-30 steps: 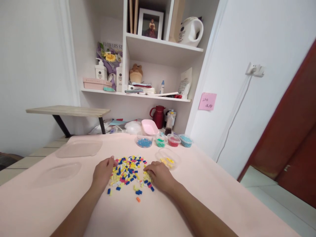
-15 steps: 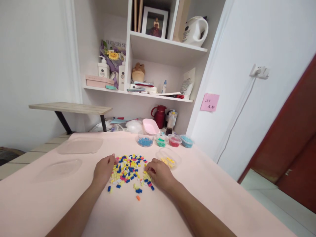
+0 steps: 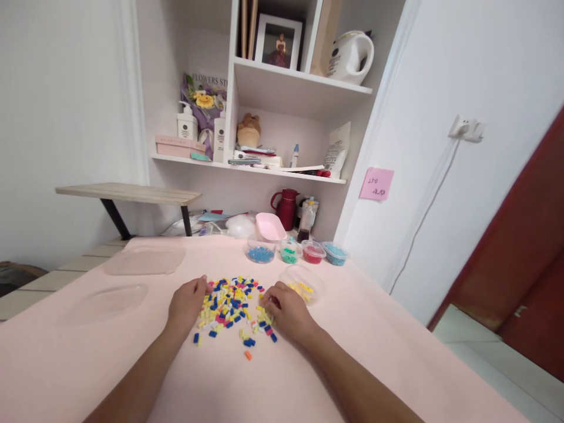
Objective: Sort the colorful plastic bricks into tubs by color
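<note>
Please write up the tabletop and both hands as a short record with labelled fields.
left hand: left hand at the left edge of the loose pieces; grip unclear
right hand: right hand at their right edge, fingers curled; grip unclear
loose colours: mostly dark blue and yellow, some pink, white, orange
nearest container: clear tub with yellow pieces, beyond the right hand
farther back: red jug, pink bowl
table: pink surface
</note>
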`<state>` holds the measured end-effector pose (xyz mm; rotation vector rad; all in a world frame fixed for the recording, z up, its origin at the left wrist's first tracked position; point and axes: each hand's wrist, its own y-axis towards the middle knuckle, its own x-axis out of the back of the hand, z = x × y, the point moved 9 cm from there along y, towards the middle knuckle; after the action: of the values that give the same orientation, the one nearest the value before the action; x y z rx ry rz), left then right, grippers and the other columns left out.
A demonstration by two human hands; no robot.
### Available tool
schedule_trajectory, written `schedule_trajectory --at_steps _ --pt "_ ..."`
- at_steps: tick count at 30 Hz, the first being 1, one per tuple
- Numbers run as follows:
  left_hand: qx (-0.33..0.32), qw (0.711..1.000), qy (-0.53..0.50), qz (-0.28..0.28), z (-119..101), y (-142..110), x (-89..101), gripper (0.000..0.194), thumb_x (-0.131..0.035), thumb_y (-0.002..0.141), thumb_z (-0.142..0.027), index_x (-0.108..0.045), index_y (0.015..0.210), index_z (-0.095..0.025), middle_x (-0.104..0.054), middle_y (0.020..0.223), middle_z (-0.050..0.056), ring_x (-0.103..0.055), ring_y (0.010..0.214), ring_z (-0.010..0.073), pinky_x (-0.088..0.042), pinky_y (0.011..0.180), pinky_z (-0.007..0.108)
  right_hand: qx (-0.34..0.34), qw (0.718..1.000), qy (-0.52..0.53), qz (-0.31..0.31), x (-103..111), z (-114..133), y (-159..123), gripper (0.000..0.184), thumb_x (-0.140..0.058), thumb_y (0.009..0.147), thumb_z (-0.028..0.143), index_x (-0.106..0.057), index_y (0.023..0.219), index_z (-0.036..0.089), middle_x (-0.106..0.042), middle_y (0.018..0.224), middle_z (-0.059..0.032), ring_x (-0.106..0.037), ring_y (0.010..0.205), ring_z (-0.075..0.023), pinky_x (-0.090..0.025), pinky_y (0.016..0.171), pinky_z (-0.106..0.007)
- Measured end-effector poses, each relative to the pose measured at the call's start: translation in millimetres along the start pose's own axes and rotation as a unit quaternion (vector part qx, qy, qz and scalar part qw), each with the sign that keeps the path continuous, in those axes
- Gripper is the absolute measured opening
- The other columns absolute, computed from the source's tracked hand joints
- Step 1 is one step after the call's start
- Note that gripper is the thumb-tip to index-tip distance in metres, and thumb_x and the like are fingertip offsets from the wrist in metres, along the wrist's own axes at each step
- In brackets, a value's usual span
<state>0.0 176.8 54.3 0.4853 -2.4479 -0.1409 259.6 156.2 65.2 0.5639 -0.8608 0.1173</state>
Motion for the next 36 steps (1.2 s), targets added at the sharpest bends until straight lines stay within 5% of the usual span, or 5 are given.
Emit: schedule_trajectory --at_steps 6,12,21,28,36 --pt "-0.004 1.0 -0.002 -0.002 0 -1 -0.1 0.041 -0.04 0.083 -0.045 -0.068 0.064 -0.023 -0.077 0.082 0.005 -0.069 0.084 0.0255 -0.045 0.074 0.032 -0.002 0.999 -0.035 -0.001 -3 4 3 0.011 -0.063 0.083 0.025 -0.074 0.083 0.025 -0.062 0.085 -0.0026 -0.059 0.076 -0.0156 -0.041 0.069 -0.026" --pt "-0.004 1.0 -0.003 -0.008 -1 -3 1.0 0.042 -0.039 0.083 -0.046 -0.068 0.063 -0.024 -0.076 0.08 0.005 -0.068 0.082 0.0253 -0.046 0.073 0.032 0.009 0.998 -0.055 0.009 -7 13 5 0.007 -0.069 0.077 0.02 -0.074 0.078 0.025 -0.063 0.086 -0.0021 -0.059 0.077 -0.0162 -0.042 0.07 -0.027" --pt "0.014 1.0 0.013 0.016 2 4 4.8 0.042 -0.04 0.077 -0.052 -0.068 0.063 -0.025 -0.076 0.079 0.005 -0.068 0.084 0.0291 -0.047 0.075 0.035 0.033 0.985 0.079 -0.148 60 17 2 0.006 -0.065 0.081 0.021 -0.07 0.082 0.023 -0.056 0.078 -0.0007 -0.055 0.068 -0.0134 -0.046 0.067 -0.025" --pt "0.027 0.999 0.014 0.043 4 13 2.7 0.04 -0.041 0.074 -0.053 -0.069 0.062 -0.026 -0.077 0.081 0.004 -0.067 0.091 0.0306 -0.047 0.082 0.037 -0.052 0.941 0.113 -0.316 132 -35 -16 0.01 -0.061 0.08 0.027 -0.067 0.077 0.021 -0.059 0.076 -0.0023 -0.052 0.069 -0.0165 -0.043 0.068 -0.029" --pt "0.032 0.998 0.018 0.053 0 12 6.2 0.043 -0.039 0.072 -0.055 -0.07 0.064 -0.026 -0.077 0.084 0.003 -0.066 0.095 0.0313 -0.045 0.086 0.038 -0.135 0.892 0.314 -0.296 122 -67 -12 0.024 -0.06 0.077 0.041 -0.062 0.069 0.018 -0.051 0.059 0.0027 -0.046 0.058 -0.0129 -0.039 0.058 -0.026"
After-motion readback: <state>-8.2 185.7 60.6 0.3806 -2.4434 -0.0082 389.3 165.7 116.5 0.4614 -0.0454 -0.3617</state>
